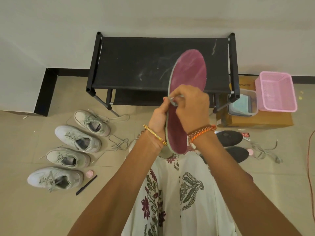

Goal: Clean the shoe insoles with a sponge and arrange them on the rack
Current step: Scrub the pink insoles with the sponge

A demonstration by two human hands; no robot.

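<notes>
A maroon insole (189, 72) with a grey edge is held up in front of me, toe pointing away over the black rack (136, 65). My left hand (159, 116) grips its left edge near the middle. My right hand (190, 106) lies across the insole with its fingers curled round a small grey thing (173, 102), mostly hidden, pressed against the insole's surface. The rack's top shelf is dusty and bears nothing. Two dark insoles (228, 137) lie on the floor at the right.
Several pale sneakers (76, 138) with loose laces line the floor at left, a black pen (86, 184) beside them. At right, a pink basket (276, 91) and a clear tub (242, 104) stand on a cardboard box (255, 120). An orange cable (309, 159) runs along the right edge.
</notes>
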